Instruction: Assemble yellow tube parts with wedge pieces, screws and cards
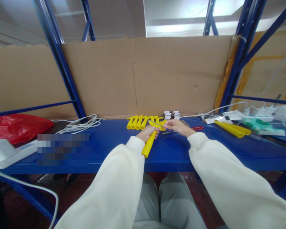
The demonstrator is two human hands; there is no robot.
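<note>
Where cardboard [105, 76] backs the blue bench [109, 149], I have the left hand [147, 133] wrapped round a yellow handle [148, 146] near the front edge, right hand [177, 127] pinched at its head, yellow pieces [138, 122] lining the back edge.

Plain yellow tube [148, 147], solid blue tabletop [114, 143], cream sleeves [120, 171]

From a single camera worn on my head, the view faces forward and down over my sleeves [120, 178] to both hands above the blue worktop [109, 140], at arm's length. Cardboard [105, 76] spans the far side, my knees [173, 194] the bottom edge; no second view shares the scene.
</note>
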